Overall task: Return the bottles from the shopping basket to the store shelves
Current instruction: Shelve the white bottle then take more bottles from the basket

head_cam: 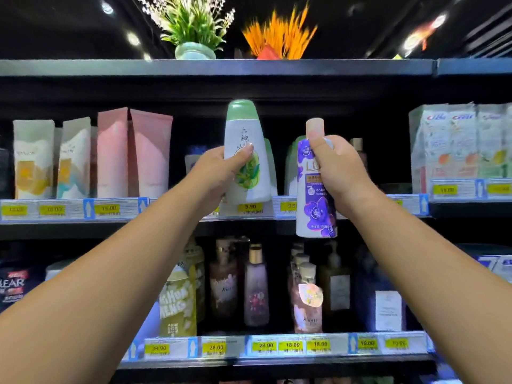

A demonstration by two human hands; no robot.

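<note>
My left hand (219, 169) grips a white bottle with a green cap and a leaf picture (245, 139), held upright at the front edge of the upper shelf (116, 209). My right hand (338, 170) grips a white and purple bottle with a beige cap (315, 214) around its upper part, its base hanging below that shelf's edge. Similar white and green bottles (291, 167) stand on the shelf behind both. The shopping basket is out of view.
Pink tubes (133, 153) and pale pouches (33, 159) fill the upper shelf's left side; boxed packs (460, 145) stand at the right. The lower shelf (277, 346) carries several bottles. Potted artificial plants (194, 26) sit on the top board.
</note>
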